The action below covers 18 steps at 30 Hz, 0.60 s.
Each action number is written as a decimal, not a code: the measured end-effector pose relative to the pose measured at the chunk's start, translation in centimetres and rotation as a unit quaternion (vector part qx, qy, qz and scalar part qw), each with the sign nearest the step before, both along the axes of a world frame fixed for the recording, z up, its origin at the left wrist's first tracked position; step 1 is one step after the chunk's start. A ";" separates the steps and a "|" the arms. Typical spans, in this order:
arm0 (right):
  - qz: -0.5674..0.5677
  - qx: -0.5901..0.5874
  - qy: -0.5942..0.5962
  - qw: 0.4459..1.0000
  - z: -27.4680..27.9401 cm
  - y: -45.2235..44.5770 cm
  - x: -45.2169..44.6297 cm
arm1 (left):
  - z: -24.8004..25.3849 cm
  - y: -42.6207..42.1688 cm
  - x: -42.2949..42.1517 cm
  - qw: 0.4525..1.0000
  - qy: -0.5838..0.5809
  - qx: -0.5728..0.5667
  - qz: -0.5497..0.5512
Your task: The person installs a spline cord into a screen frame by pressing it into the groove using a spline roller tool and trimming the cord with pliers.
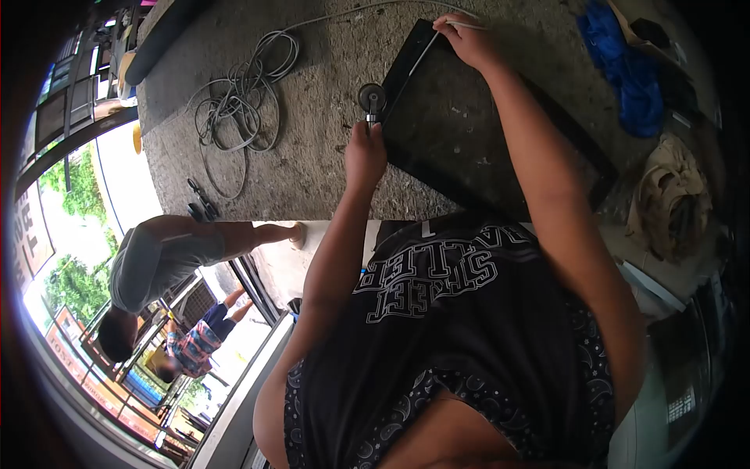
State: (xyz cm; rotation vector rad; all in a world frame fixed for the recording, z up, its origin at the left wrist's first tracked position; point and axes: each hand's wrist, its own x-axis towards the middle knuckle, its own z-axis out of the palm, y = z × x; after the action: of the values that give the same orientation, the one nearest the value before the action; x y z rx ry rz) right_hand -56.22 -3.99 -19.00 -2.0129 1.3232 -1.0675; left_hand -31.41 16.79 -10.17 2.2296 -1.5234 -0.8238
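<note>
My left hand (366, 160) is closed round a spline roller (372, 102), its wheel resting at the left edge of a black screen frame (426, 181). At the far end of the frame, my right hand (469, 41) pinches a thin grey cord (423, 56). From there the cord runs down along the frame's left side towards the roller. Dark mesh (476, 133) seems to span the inside of the frame. The cord's long slack arcs left to a loose, tangled coil (238, 113) on the worktop. My right forearm hides part of the frame.
The rough worktop (312, 172) carries scissors (205, 202) near its front left edge. Blue cloth or plastic (625, 78) and a beige crumpled bag (670, 191) lie at the right. A dark roll (160, 43) sits at the back left. Two people are beyond the doorway.
</note>
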 end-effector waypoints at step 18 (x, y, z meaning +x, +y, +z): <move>-0.087 0.105 -0.031 0.990 4.1 1.0 0.9 | 4.1 -7.5 -0.5 0.972 -0.075 0.066 -0.212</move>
State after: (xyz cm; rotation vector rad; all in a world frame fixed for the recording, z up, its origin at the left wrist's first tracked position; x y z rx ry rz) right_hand -55.32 -3.00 -14.87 -1.7249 1.5316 -1.0107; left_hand -31.90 9.31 -6.12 2.1264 -2.1218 -0.9107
